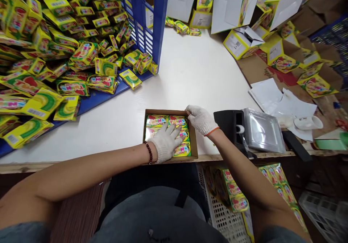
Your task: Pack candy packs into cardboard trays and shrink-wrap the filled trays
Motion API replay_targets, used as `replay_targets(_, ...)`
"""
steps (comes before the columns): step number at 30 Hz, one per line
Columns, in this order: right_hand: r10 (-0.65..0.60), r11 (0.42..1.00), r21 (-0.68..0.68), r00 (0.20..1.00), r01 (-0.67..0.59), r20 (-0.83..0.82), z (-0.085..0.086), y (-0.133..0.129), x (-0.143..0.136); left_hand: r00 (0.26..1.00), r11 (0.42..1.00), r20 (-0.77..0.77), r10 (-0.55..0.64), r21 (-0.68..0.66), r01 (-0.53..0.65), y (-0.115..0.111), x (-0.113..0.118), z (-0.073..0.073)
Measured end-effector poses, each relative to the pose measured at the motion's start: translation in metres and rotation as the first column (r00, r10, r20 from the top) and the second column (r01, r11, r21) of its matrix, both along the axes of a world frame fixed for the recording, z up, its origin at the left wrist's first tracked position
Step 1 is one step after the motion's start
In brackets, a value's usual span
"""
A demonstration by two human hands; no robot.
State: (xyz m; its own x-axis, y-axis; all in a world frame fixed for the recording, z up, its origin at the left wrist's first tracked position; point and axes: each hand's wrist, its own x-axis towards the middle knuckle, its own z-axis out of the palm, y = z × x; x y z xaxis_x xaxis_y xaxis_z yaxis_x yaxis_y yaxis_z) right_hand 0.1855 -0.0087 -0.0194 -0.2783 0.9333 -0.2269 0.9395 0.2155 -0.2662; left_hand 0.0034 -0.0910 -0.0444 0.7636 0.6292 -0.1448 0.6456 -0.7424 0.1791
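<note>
A shallow brown carton [193, 141] lies at the front edge of the white table, with several yellow and green candy packs [182, 149] in it. My left hand [166, 141], in a white glove, rests flat on the packs with its fingers spread, hiding some of them. At the carton's upper right corner is my right hand [200, 119], also gloved, its fingers closed on the carton's rim. The packs lie side by side in rows, and a gap runs along the carton's right wall.
A blue crate [160, 29] with a large heap of candy packs [81, 54] stands at the left. A black dispenser [227, 123] and clear plastic sheets [263, 130] lie right of the carton. Open display boxes [239, 43] fill the back right. Below is a white basket [227, 217].
</note>
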Motion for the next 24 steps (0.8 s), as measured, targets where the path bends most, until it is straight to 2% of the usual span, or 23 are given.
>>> replay_targets(2,-0.026,0.989,0.141,0.996,0.038,-0.083,0.001,-0.012,0.002,0.996,0.996,0.071,-0.062,-0.067,0.066,-0.003,-0.012,0.011)
replay_targets(4,0.004,0.965,0.259,0.993,0.027,-0.121,0.008,-0.028,0.001,0.979,0.980,0.190,-0.077,-0.165,0.110,-0.001,-0.027,0.026)
replay_targets(5,0.047,0.967,0.253,0.993,-0.018,-0.109,0.012,-0.035,-0.001,0.966,0.975,0.255,-0.051,-0.198,0.103,0.002,-0.036,0.033)
replay_targets(6,0.108,0.978,0.186,0.990,-0.089,-0.090,0.016,-0.042,-0.004,0.950,0.975,0.311,0.004,-0.212,0.065,0.007,-0.046,0.038)
replay_targets(8,0.225,0.971,-0.071,0.973,-0.228,-0.049,0.019,-0.052,-0.015,0.909,0.974,0.370,0.192,-0.182,-0.132,0.021,-0.070,0.044)
replay_targets(9,0.276,0.939,-0.208,0.961,-0.275,-0.025,0.018,-0.055,-0.023,0.877,0.952,0.371,0.306,-0.141,-0.272,0.030,-0.085,0.044)
replay_targets(10,0.316,0.899,-0.320,0.949,-0.297,0.008,0.016,-0.056,-0.032,0.835,0.903,0.351,0.423,-0.084,-0.421,0.041,-0.102,0.043)
replay_targets(12,0.362,0.841,-0.463,0.927,-0.280,0.097,0.010,-0.056,-0.050,0.739,0.749,0.258,0.623,0.077,-0.658,0.063,-0.139,0.036)
replay_targets(13,0.368,0.830,-0.495,0.920,-0.258,0.138,0.008,-0.054,-0.058,0.695,0.676,0.190,0.693,0.164,-0.718,0.074,-0.157,0.033)
replay_targets(14,0.370,0.824,-0.513,0.914,-0.240,0.167,0.006,-0.053,-0.064,0.670,0.634,0.132,0.731,0.230,-0.738,0.084,-0.174,0.029)
replay_targets(16,0.367,0.822,-0.523,0.912,-0.226,0.184,0.003,-0.049,-0.070,0.665,0.627,0.064,0.744,0.278,-0.728,0.101,-0.200,0.024)
replay_targets(19,0.361,0.832,-0.501,0.918,-0.237,0.165,0.002,-0.047,-0.068,0.697,0.664,0.035,0.717,0.270,-0.697,0.118,-0.221,0.023)
replay_targets(22,0.328,0.848,-0.480,0.934,-0.226,0.141,0.000,-0.046,-0.061,0.702,0.679,0.001,0.712,0.253,-0.689,0.124,-0.224,0.024)
replay_targets(24,0.290,0.858,-0.467,0.952,-0.215,0.094,-0.002,-0.047,-0.055,0.692,0.669,0.016,0.722,0.242,-0.703,0.120,-0.216,0.023)
